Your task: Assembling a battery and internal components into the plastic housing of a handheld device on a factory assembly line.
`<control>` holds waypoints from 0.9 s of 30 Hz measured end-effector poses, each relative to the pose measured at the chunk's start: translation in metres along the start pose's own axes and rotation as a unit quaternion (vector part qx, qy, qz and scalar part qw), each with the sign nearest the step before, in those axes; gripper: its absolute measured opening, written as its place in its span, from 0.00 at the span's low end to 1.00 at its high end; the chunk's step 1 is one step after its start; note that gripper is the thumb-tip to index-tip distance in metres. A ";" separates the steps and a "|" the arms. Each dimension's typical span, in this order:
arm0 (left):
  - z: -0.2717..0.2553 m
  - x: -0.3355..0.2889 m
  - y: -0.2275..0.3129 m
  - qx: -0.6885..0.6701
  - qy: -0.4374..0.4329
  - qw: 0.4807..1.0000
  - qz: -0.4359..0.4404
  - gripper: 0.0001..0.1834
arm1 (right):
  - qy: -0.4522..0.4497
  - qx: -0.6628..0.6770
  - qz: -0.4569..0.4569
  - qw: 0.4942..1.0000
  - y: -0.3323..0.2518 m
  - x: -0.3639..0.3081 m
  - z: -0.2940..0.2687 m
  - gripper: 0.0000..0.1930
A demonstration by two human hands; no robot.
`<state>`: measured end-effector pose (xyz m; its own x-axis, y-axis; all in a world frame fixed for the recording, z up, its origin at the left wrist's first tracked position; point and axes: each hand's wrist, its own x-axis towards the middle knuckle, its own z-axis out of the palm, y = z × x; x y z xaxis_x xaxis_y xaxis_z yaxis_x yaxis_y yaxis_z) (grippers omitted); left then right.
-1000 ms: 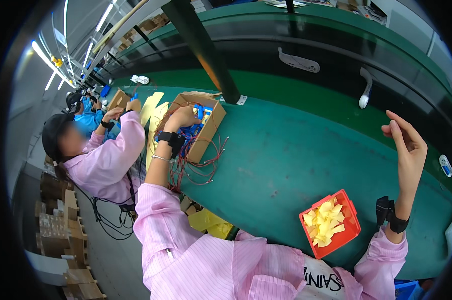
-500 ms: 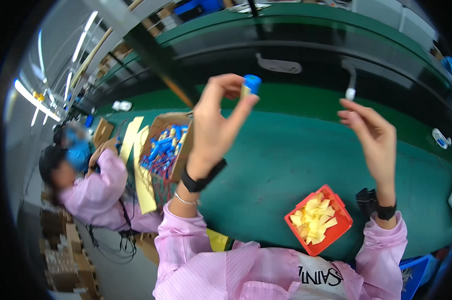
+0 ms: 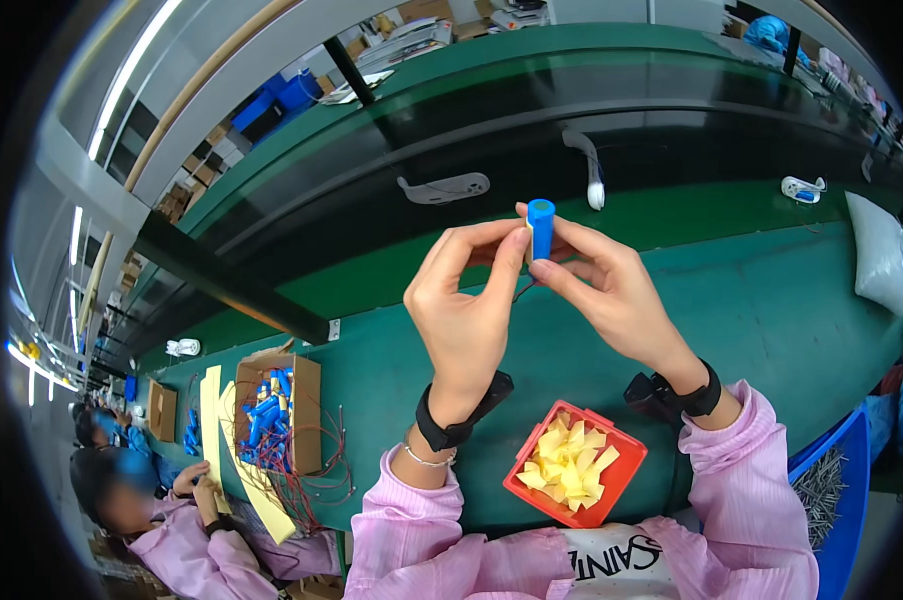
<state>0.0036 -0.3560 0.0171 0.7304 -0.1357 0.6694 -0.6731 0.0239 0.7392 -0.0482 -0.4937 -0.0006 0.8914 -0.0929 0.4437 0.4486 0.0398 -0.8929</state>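
A blue cylindrical battery stands upright between my two hands, above the far part of the green bench. My left hand pinches it from the left, thumb and forefinger at a pale yellow strip along its side. From the right, my right hand grips it, with the thumb low on the cell and the fingers partly hidden behind it. A thin dark red wire shows below the battery. Nearer to me, a red tray holds yellow paper pieces.
On the left, a cardboard box holds blue batteries with red wires trailing out, beside long yellow strips. A co-worker sits there. A blue bin of metal pieces is at right, a plastic bag farther back.
My right hand has come in from the right and now holds the battery together with my left hand. The view has turned to the right.
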 end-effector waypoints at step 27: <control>-0.012 -0.005 -0.002 -0.020 -0.047 0.995 -0.090 0.08 | 0.020 -0.149 -0.034 0.988 -0.002 -0.002 0.001 0.22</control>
<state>0.0028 -0.3437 0.0131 0.8232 -0.2339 0.5173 -0.5256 0.0305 0.8502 -0.0505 -0.4922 0.0009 0.8537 -0.1245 0.5056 0.4634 -0.2614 -0.8467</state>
